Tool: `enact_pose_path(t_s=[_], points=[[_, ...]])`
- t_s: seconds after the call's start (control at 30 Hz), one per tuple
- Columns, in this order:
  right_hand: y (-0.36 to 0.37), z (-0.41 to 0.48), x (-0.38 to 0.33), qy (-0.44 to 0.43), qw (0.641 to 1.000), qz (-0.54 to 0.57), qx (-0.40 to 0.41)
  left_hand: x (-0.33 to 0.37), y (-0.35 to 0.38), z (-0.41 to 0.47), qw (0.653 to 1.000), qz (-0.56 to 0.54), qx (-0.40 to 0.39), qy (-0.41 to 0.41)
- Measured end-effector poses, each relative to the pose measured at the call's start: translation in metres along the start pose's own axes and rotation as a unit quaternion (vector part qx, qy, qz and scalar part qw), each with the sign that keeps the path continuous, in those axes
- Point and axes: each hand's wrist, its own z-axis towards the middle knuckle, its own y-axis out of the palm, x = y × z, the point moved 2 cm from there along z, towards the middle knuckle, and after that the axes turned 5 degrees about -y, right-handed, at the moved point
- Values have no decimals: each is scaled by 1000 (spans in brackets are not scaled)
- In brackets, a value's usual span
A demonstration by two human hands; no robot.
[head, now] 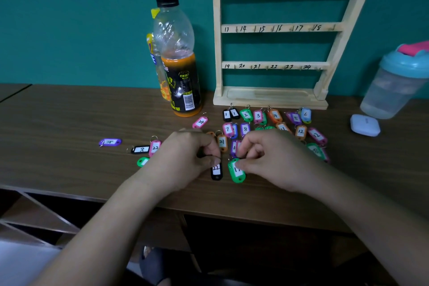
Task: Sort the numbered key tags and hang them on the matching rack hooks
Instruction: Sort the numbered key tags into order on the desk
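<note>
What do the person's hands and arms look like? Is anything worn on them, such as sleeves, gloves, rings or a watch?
The left hand and the right hand are bare: no gloves or rings can be seen. Both wrists show no watch or bracelet. The left forearm and the right forearm are also bare, with no sleeve in view down to the picture's edge.

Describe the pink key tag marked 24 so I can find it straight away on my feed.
Start at the clear plastic bottle of orange drink standing left of the pale wooden hook rack. Just right of the bottle's base, on the brown wooden table, lies the pink plastic key tag. It sits tilted, apart from the rows of tags, its white label reading 24.
</note>
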Motion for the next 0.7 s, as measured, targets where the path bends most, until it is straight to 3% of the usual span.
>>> enact_pose_path(t_s=[0.2,0.4,0.7], points=[[2,-2,-1,-11,1000,-11,17,-8,-8,-1,1000,-12,-18,-19],[-4,0,-4,-27,997,-11,72,-24,-22,4,996,-21,52,-72],[5,9,-11,-59,993,-14,101,-59,-54,3,984,-49,87,-145]])
